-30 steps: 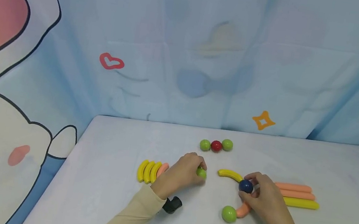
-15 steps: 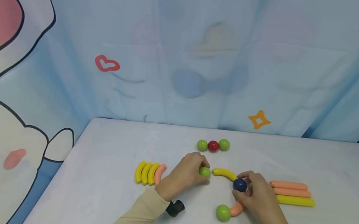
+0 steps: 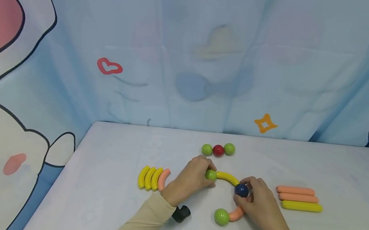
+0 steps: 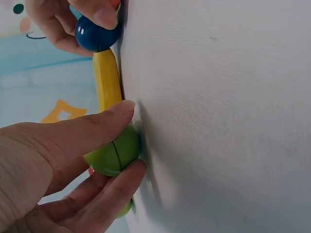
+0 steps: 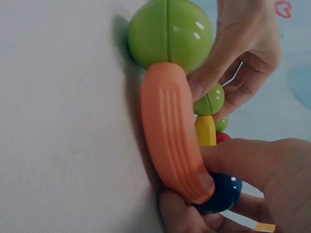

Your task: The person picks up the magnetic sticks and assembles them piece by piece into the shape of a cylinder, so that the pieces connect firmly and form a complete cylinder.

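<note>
My left hand [image 3: 193,178] pinches a green ball [image 3: 211,175] between thumb and fingers, right at the left end of a curved yellow stick [image 3: 227,176]. At that stick's other end is a dark blue ball [image 3: 241,190], which my right hand [image 3: 259,199] grips. A curved orange stick [image 5: 170,131] runs from the blue ball to another green ball [image 5: 170,34], so the pieces form an arc open to the left. In the left wrist view the yellow stick [image 4: 107,77] spans the gap between the blue ball [image 4: 95,35] and the held green ball [image 4: 116,153].
Behind the hands, a red ball [image 3: 218,150] sits between two green balls [image 3: 206,149]. Several curved yellow sticks [image 3: 149,177] and a curved orange one [image 3: 163,179] lie left. Straight orange sticks [image 3: 296,197] and a yellow one [image 3: 301,206] lie right on the white table [image 3: 101,214].
The left hand's green ball has moved right and the right hand has drawn the joined pieces left. The gap between that ball and the yellow stick has closed.
</note>
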The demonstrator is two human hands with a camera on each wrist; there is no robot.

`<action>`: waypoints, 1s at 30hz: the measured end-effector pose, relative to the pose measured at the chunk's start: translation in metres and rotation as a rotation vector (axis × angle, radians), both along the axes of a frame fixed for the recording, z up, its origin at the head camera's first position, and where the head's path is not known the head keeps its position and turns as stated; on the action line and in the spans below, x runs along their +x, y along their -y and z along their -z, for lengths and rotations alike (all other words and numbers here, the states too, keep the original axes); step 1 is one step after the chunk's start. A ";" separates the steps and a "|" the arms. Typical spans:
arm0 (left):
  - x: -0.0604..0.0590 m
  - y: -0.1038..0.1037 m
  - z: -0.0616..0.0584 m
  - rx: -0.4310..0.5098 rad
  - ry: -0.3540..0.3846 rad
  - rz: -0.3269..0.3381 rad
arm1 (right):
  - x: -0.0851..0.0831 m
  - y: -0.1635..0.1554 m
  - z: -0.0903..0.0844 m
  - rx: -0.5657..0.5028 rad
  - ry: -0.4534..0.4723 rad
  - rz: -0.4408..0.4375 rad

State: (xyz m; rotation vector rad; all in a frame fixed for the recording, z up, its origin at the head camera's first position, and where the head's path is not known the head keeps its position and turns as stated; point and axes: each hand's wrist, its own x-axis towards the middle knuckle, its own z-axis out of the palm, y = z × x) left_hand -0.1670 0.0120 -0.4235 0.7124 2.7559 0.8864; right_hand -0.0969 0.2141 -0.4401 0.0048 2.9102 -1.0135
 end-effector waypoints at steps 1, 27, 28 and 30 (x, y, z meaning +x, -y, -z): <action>0.000 0.000 0.000 -0.003 -0.006 -0.001 | 0.000 0.000 -0.001 -0.011 0.013 -0.001; 0.033 0.094 -0.010 -0.022 -0.134 -0.247 | -0.011 -0.001 -0.004 0.030 -0.089 -0.237; 0.034 0.096 -0.009 -0.039 -0.139 -0.248 | -0.010 -0.001 -0.004 0.032 -0.088 -0.230; 0.038 0.097 -0.006 -0.069 -0.153 -0.249 | -0.008 -0.003 -0.005 0.037 -0.084 -0.219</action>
